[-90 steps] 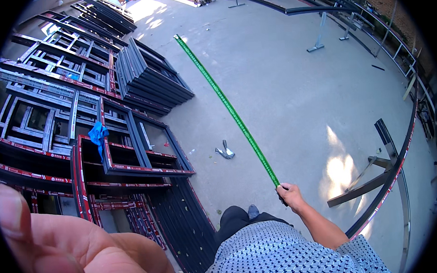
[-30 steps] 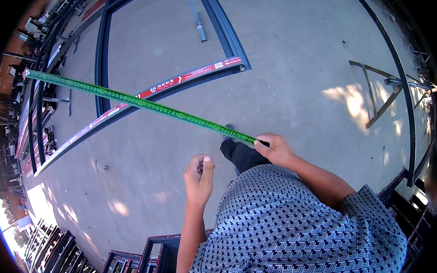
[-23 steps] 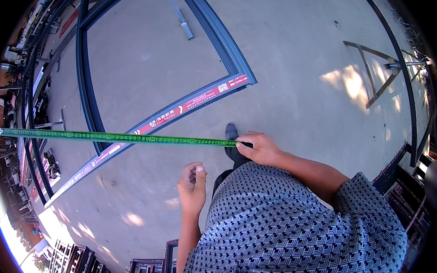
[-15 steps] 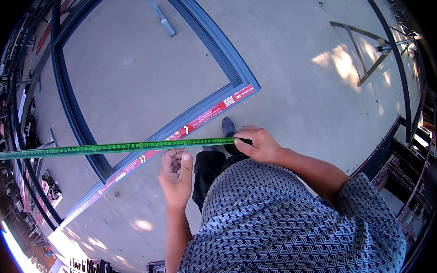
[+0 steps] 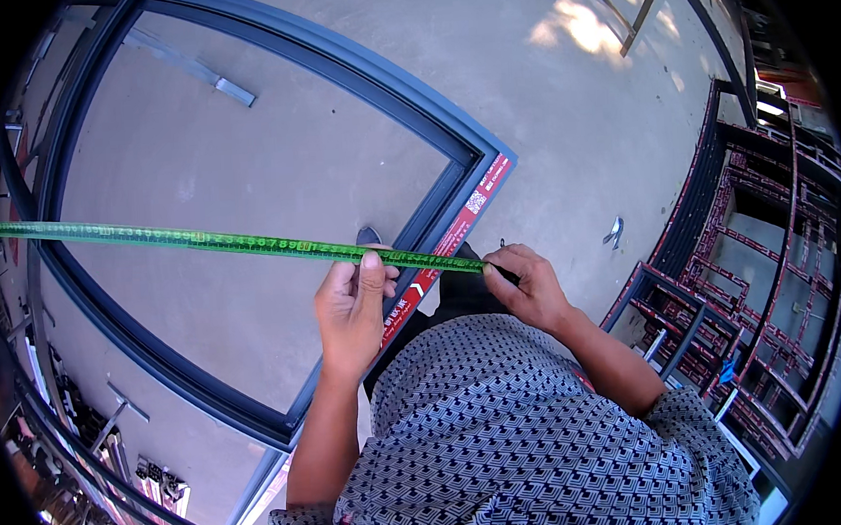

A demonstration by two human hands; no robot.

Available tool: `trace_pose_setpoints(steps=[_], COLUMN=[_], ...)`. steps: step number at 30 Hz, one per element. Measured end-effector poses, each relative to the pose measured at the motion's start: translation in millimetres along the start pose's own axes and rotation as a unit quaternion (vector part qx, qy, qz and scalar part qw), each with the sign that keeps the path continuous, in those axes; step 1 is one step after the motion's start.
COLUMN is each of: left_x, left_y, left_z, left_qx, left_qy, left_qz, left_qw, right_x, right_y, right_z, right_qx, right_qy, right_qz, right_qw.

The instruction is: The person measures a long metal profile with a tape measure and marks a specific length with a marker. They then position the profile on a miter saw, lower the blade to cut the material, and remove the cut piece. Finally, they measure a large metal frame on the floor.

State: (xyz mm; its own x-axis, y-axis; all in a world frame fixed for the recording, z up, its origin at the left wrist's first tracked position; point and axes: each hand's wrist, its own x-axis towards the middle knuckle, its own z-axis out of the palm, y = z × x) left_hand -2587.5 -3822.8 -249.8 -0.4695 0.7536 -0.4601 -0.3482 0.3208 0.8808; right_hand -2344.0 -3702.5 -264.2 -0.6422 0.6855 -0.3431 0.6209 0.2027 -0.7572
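Observation:
A green tape measure [image 5: 248, 241] is drawn out in a long strip from the far left to my right hand. Its dark case end sits inside my right hand [image 5: 528, 285], whose fingers are closed round it. My left hand [image 5: 352, 309] pinches the strip between thumb and fingers, a forearm's breadth to the left of the other hand. Below the strip lies a dark grey metal frame [image 5: 433, 133], with a red printed protective film [image 5: 457, 230] along its near side. The strip's far end passes over the frame's left side.
A loose metal bar [image 5: 233, 90] lies within the frame. Stacked dark frames with red film [image 5: 769, 292] stand at the right. A small tool-like item [image 5: 614, 231] lies on the floor beside them. More bars and racks [image 5: 124, 411] crowd the left.
My left hand has risen from below the strip and now grips it. The strip's slant has changed, sloping down to the right. My view has turned, so the frame appears rotated.

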Motion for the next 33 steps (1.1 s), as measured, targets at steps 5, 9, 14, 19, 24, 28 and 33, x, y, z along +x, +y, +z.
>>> trace_pose_setpoints(steps=[5,9,14,19,24,28,33], left_x=[44,71,95,110,121,145,182], left_y=[-16,-22,-30,-24,-34,-25,-7], left_z=[11,22,43,47,54,46,36], left_qx=[-0.014,-0.021,-0.072,-0.099,-0.150,-0.218,-0.227], left_qy=[-0.046,-0.058,-0.073,-0.085,-0.082,-0.048,-0.046], left_qz=[-0.013,-0.022,-0.015,-0.029,-0.018,-0.008,0.003], left_qw=[0.999,0.998,0.995,0.991,0.985,0.975,0.973], right_x=[-4,4,10,24,31,34,13], right_y=[2,-2,-8,-21,-39,-40,-9], right_z=[13,7,-4,1,5,-1,-13], right_qx=[-0.032,-0.067,-0.099,-0.147,-0.143,-0.167,-0.199], right_qy=[0.102,0.139,0.181,0.234,0.254,0.252,0.267], right_qz=[0.055,0.079,0.103,0.079,0.111,0.131,0.138], right_qw=[0.993,0.985,0.973,0.958,0.950,0.944,0.933])
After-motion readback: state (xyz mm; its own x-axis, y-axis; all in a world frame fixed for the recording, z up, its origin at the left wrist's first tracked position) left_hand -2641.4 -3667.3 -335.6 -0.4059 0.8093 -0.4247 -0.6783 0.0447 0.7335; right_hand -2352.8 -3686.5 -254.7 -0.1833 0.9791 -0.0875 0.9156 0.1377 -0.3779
